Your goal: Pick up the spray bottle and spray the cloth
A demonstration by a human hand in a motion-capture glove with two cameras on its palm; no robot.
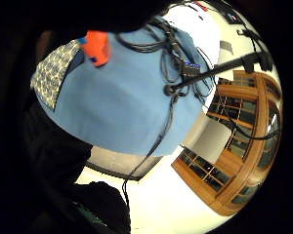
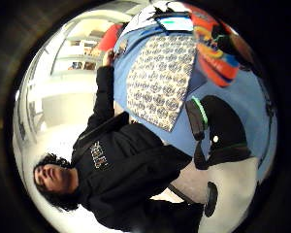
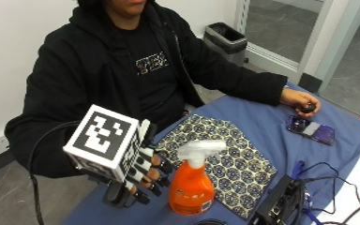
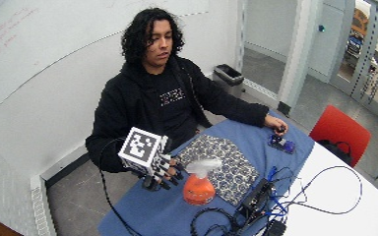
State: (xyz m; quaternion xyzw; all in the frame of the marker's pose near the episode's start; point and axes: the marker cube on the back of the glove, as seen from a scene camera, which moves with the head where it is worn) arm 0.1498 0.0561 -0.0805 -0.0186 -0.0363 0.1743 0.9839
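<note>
Covering the table is a blue cloth table cover — the largest thing here. On it lies one square patterned cloth of cream and dark blue medallions, flat, a corner toward the person. One orange plastic spray bottle with a white trigger head stands upright just beside the cloth's near edge; whether it holds liquid cannot be told. The black-gloved right hand hovers just beside the bottle, fingers spread and relaxed, gripping nothing — contact with the bottle cannot be made out. The bare left hand rests near one small purple device.
</note>
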